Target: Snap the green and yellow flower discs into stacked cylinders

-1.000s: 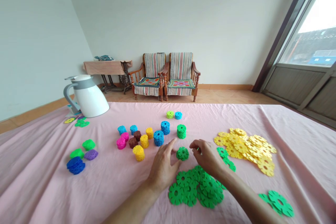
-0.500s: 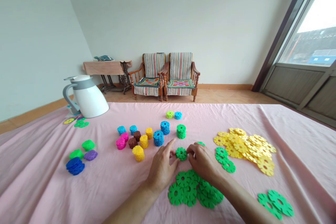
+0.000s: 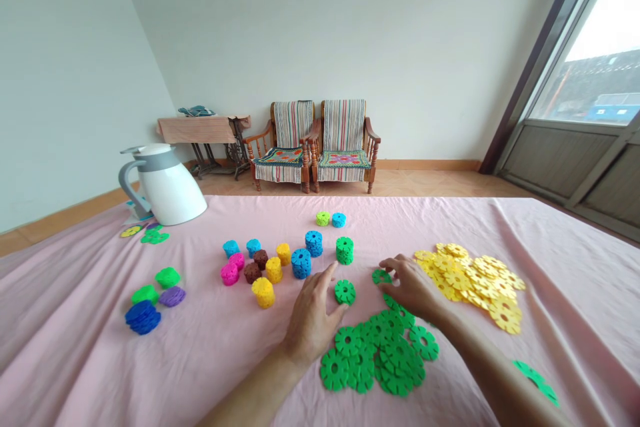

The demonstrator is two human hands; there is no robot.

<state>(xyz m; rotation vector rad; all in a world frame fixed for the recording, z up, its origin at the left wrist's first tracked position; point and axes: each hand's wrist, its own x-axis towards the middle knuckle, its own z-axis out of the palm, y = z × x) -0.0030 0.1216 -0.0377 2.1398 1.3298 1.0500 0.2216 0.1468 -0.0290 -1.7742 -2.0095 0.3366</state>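
Note:
A small stack of green snowflake discs (image 3: 345,291) stands in front of me. My left hand (image 3: 311,313) rests at its left side, thumb and index finger apart, holding nothing I can see. To the right, my right hand (image 3: 413,288) is over a single flat green disc (image 3: 381,276); its fingers are spread and curved at the disc's right edge, with no clear grip. Just beyond is a taller green stack (image 3: 345,250). Between my forearms spreads a pile of loose green discs (image 3: 373,353). The right palm and its lower fingers are partly hidden.
Yellow discs (image 3: 470,280) lie heaped at the right. Blue stacks (image 3: 301,263), yellow stacks (image 3: 263,293), and pink and brown ones stand left of centre. Dark blue discs (image 3: 143,317) are farther left. A white jug (image 3: 173,187) stands at the back left of the pink cloth.
My right hand has left the small green stack and moved right to the single disc. My left hand has loosened beside the stack. Green discs at the right have shifted.

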